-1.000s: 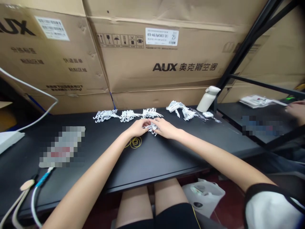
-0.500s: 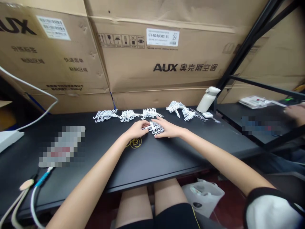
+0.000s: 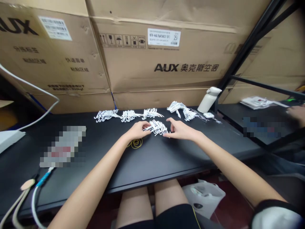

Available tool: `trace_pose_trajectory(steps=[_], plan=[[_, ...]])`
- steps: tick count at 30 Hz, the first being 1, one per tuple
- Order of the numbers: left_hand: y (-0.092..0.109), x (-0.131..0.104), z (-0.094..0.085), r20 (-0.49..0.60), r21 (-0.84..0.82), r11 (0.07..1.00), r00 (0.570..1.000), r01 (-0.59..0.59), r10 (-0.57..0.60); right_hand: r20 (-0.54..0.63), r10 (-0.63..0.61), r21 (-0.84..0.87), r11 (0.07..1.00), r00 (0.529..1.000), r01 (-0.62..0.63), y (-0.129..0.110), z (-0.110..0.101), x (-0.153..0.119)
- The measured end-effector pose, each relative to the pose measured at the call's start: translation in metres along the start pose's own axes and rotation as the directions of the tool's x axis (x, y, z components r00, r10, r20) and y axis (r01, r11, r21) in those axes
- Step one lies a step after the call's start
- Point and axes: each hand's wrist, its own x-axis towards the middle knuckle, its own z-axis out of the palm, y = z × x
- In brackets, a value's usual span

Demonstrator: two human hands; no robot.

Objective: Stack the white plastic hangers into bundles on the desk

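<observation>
A bundle of white hooks lies on the black table in front of me. My left hand grips the bundle's left end between thumb and fingers. At its right side, my right hand is open, thumb and fingers apart; the thumb is close to the hook ends, and whether it touches them I cannot tell. Yellow rubber bands lie beside my left wrist, partly hidden by it. Behind my hands lie three more bunches of white hooks in a row, with a looser pile of hooks to their right.
A white bottle and a small white case stand at the back right. Large cardboard boxes back the table. On the left lie a blurred-out flat object and cables. Another person's hand shows at far right.
My right hand has opened and drawn back to the right, off the hooks, uncovering more of the bundle. My left hand stays at the bundle's left end.
</observation>
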Motion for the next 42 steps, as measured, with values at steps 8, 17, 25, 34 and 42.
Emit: trace_pose_trajectory(steps=[8,17,25,34,42], plan=[[-0.002,0.0,0.005,-0.046,0.036,0.999,0.999,-0.002,0.004,-0.104,-0.138,0.11,0.983,0.985,0.149,0.014,0.013,-0.015],[-0.005,0.001,0.006,-0.053,0.041,0.999,0.999,-0.003,0.006,0.008,-0.047,0.433,0.901,0.999,0.039,0.026,0.014,-0.018],[-0.005,0.001,0.006,-0.066,0.044,0.999,0.998,-0.011,0.014,0.282,0.078,0.846,0.451,0.956,-0.286,0.025,0.017,0.001],[-0.004,0.0,0.005,-0.053,0.034,0.999,0.999,0.0,0.002,0.017,0.074,0.391,0.917,0.997,-0.075,0.007,0.024,0.006],[0.0,-0.003,0.007,-0.094,0.13,0.991,0.995,-0.016,0.029,-0.229,-0.075,-0.355,0.935,0.971,-0.012,-0.021,0.019,-0.005]])
